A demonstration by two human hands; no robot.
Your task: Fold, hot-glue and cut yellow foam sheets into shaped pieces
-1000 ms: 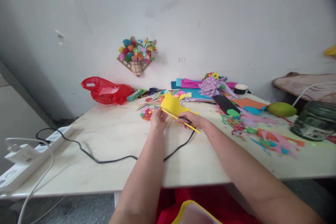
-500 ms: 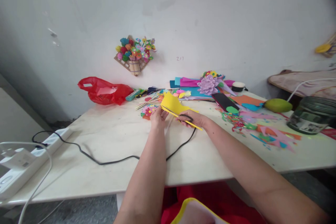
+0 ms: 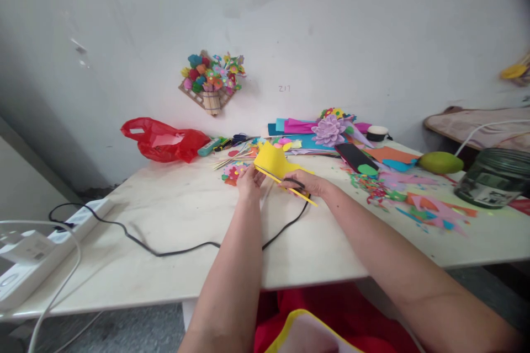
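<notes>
A yellow craft sheet (image 3: 274, 160) is held above the white table by my left hand (image 3: 249, 181), whose fingers pinch its near left edge. My right hand (image 3: 305, 183) is closed round the black handles of a pair of scissors (image 3: 295, 182). The blades lie along the near edge of the sheet, pointing left toward my left fingers. A narrow yellow strip (image 3: 307, 199) hangs off below my right hand, toward me. Just left of my left hand sits a cluster of small colourful foam flowers (image 3: 235, 173).
A black cord (image 3: 165, 254) runs across the table (image 3: 174, 281) from a power strip (image 3: 85, 226). A red plastic bag (image 3: 165, 140) lies at back left. On the right are a phone (image 3: 355, 158), paper scraps (image 3: 430, 207), a green fruit (image 3: 441, 162) and a glass jar (image 3: 492, 179).
The view has shifted slightly. Both hands keep nearly the same place, with the scissors still along the yellow sheet's near edge.
</notes>
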